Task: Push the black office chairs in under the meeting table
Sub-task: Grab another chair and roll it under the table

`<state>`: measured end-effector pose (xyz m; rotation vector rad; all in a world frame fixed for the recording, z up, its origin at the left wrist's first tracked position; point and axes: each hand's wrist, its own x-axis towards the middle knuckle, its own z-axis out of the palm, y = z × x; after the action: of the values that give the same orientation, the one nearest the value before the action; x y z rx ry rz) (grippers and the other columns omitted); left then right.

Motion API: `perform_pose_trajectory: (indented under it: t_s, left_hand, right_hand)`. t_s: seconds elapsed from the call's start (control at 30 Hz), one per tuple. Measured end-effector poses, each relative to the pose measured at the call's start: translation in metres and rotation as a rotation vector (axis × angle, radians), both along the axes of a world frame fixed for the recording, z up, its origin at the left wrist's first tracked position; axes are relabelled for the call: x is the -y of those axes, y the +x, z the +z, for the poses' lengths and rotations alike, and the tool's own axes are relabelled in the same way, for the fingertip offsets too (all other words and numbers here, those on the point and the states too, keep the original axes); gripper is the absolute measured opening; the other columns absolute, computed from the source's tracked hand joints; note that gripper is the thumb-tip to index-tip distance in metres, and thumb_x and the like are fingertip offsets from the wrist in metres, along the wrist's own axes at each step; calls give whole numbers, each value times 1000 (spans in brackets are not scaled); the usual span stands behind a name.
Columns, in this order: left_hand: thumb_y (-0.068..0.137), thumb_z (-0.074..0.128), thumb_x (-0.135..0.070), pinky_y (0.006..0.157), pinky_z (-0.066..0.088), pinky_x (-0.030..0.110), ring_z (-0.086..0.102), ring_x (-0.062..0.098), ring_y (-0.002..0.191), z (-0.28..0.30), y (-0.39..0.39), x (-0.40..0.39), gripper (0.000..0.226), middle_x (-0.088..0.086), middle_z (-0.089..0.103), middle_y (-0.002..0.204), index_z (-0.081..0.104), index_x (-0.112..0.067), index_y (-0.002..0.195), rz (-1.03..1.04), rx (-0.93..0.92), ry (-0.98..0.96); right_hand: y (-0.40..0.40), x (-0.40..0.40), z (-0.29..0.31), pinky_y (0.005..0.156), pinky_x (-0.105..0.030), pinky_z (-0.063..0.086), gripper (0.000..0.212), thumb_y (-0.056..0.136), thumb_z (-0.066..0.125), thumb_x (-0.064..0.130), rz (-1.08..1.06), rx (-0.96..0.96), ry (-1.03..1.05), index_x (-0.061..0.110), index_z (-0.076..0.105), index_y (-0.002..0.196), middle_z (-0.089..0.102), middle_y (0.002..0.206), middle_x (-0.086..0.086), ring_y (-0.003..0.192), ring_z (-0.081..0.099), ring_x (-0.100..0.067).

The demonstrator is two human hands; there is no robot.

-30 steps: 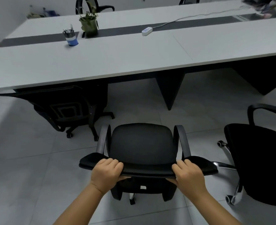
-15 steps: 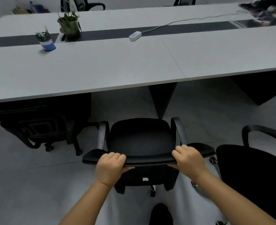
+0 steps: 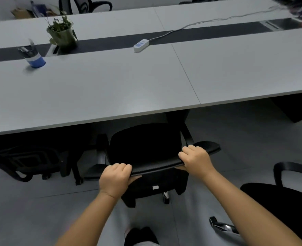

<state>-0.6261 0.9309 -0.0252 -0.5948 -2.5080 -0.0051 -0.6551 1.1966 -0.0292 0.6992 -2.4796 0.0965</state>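
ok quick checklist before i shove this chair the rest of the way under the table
1. Grip: left hand and right hand both curled over the chair backrest: ok.
2. Seat at the table edge, front just under: ok.
3. Armrests clearing the tabletop: cannot tell, shadowed.
4. Dark table leg right ahead of the seat: not ok, steer left.
5. Gap to the tucked chair on the left: ok.
6. Chair on the right apart from this one: ok.

Single head-worn view, forward and down over the meeting table (image 3: 129,89), close above the hands, edges perhaps blurred.
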Motion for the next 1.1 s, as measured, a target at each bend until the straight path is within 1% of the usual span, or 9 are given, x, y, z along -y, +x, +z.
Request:
perform_pose_trajectory:
  t_s: [0.17, 0.33, 0.4, 0.5, 0.63, 0.73, 0.9, 1.0, 1.1]
  left_hand:
    - [94, 19, -55, 38, 31, 23, 46, 17, 37, 1, -77, 22, 70, -1, 46, 41, 52, -14, 48, -16, 17, -24]
    - [95, 18, -53, 37, 26, 23, 42, 17, 35, 1, -144, 39, 69, 0, 42, 40, 49, -14, 46, -105, 0, -45]
    - [95, 19, -53, 37, 27, 22, 41, 16, 35, 3, -167, 43, 69, -1, 41, 40, 48, -14, 45, -125, -4, -26]
    - [95, 18, -51, 37, 27, 21, 40, 17, 35, 4, -190, 38, 69, -1, 41, 40, 47, -14, 45, -153, -1, -33]
    - [95, 19, -50, 41, 26, 25, 41, 17, 37, -10, -196, 20, 66, -1, 42, 41, 47, -15, 47, -146, 7, 5]
    - [94, 23, -51, 49, 18, 24, 40, 16, 38, -12, -196, 17, 50, -1, 41, 43, 36, -17, 60, -126, 5, 3]
    - [95, 21, -51, 46, 22, 24, 41, 17, 36, -6, -194, 15, 63, 0, 42, 42, 47, -14, 51, -107, 5, -8]
    - [95, 19, -51, 38, 25, 23, 41, 18, 36, -1, -191, 13, 69, 1, 43, 41, 50, -12, 46, -91, 0, -2]
    - [94, 19, -53, 38, 26, 21, 41, 18, 36, 3, -189, 12, 70, 1, 44, 42, 51, -12, 48, -62, 45, -10]
  right_hand:
    - [-64, 22, 0, 36, -20, 24, 45, 65, 61, 52, -42, 44, 56, 13, 48, 46, 44, 45, -1, 39, 42, -17]
    - [-116, 39, 0, 37, -20, 22, 50, 35, 90, 32, -122, 135, 113, 11, 46, 47, 43, 46, -3, 39, 40, -18]
    - [-130, 41, -6, 39, -19, 19, 52, 37, 89, 36, -129, 127, 111, 10, 46, 47, 42, 45, -3, 38, 40, -19]
    - [-151, 37, -4, 44, -20, 13, 47, 76, 66, 40, -119, 64, 20, 10, 41, 50, 40, 45, -4, 39, 40, -18]
    - [-171, 22, 7, 47, -20, 11, 27, 77, 47, 24, -51, -21, 47, 10, 33, 58, 41, 42, -6, 53, 24, -16]
    - [-173, 13, 1, 47, -20, 10, 59, 95, 26, 41, -42, -19, 13, 10, 40, 46, 40, 44, -4, 47, 30, -15]
    - [-172, 17, 10, 46, -18, 11, 27, 68, 40, 16, -22, -25, 2, 9, 43, 42, 43, 40, -5, 36, 35, -17]
    - [-172, 13, 3, 47, -19, 14, 59, 92, 31, 47, -17, 30, -6, 11, 46, 48, 44, 46, -1, 39, 38, -16]
    - [-171, 10, -1, 42, -18, 21, 50, 64, 68, 58, -22, 80, 56, 13, 50, 50, 47, 47, 0, 40, 44, -16]
